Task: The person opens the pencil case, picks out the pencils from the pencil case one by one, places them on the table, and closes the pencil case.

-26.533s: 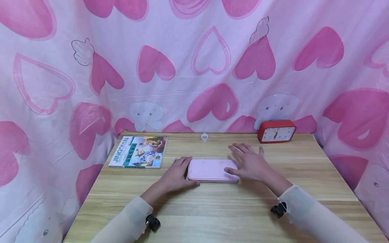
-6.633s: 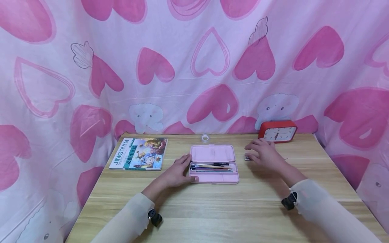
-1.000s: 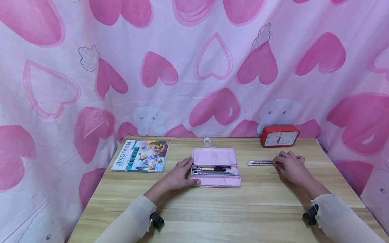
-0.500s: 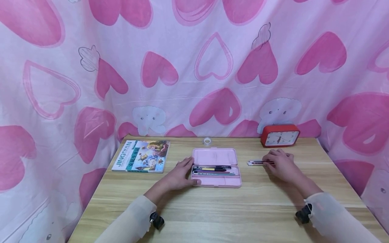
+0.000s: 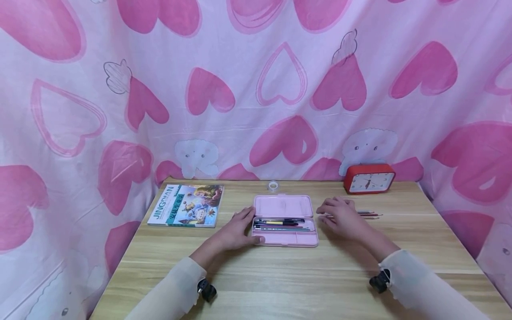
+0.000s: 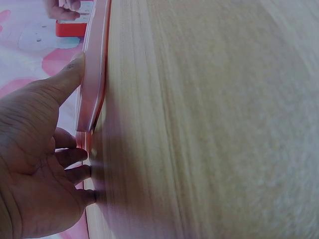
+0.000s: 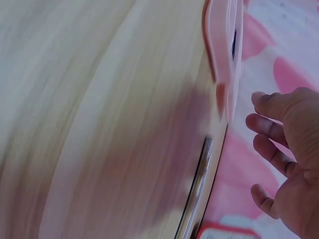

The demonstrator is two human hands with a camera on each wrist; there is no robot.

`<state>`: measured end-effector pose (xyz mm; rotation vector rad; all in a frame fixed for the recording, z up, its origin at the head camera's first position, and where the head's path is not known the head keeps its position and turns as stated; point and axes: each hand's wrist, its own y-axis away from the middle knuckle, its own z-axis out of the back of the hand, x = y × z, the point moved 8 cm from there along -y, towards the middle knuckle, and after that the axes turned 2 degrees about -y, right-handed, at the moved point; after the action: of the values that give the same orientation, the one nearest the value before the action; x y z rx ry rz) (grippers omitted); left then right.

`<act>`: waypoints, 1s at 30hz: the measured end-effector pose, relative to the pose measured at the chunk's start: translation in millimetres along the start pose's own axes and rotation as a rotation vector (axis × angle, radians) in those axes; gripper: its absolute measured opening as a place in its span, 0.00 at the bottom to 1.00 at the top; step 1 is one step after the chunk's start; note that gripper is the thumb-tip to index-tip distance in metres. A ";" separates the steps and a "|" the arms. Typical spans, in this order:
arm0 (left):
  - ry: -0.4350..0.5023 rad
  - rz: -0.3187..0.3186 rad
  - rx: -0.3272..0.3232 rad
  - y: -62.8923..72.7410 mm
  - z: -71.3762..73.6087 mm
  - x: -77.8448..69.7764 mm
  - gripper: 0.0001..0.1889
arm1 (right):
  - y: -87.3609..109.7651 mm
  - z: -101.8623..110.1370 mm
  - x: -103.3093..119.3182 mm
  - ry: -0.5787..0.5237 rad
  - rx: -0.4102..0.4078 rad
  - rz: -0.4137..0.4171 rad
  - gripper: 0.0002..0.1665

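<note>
A pink pencil case (image 5: 276, 205) lies open on the table, its lid folded back. Several pens and pencils (image 5: 280, 222) fill its middle compartment. My left hand (image 5: 236, 231) holds the case at its left end; the left wrist view has the thumb (image 6: 72, 74) pressed on the front rim and the other fingers bent towards the back. Just right of the case, my right hand (image 5: 342, 218) hovers over a row of pencils (image 5: 368, 215) on the table, hiding their middle. In the right wrist view its loosely bent fingers stand apart from the pencils and hold nothing.
A book (image 5: 186, 206) lies at the left. At the back edge sits a roll of clear tape (image 5: 273, 186), and a red clock (image 5: 369, 178) stands at the back right. A pink heart-patterned curtain (image 5: 280, 142) hangs behind the wooden table (image 5: 280, 280).
The case, shut at first, is now open, and several pencils lie on the table. Over the last second my right hand slides left along them. My left hand stays at the case.
</note>
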<state>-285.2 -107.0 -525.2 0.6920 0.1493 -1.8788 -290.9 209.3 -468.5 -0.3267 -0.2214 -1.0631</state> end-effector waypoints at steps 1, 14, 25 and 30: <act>0.001 0.000 0.000 0.3 -0.1 -0.1 0.59 | -1.2 -1.6 5.9 0.002 0.000 0.021 0.12; 0.002 0.008 0.007 0.7 0.5 -0.3 0.60 | -11.3 -29.4 38.5 -0.012 0.097 0.110 0.09; 0.001 0.008 0.002 -1.3 1.1 0.0 0.59 | -16.2 -41.6 36.7 -0.020 0.175 0.041 0.11; 0.004 0.010 0.006 -1.7 -0.1 1.3 0.59 | -17.1 -44.0 37.7 -0.025 0.205 0.034 0.13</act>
<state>-286.9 -107.3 -526.3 0.6995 0.1424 -1.8693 -287.3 154.8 -494.2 -0.1587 -0.3437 -0.9937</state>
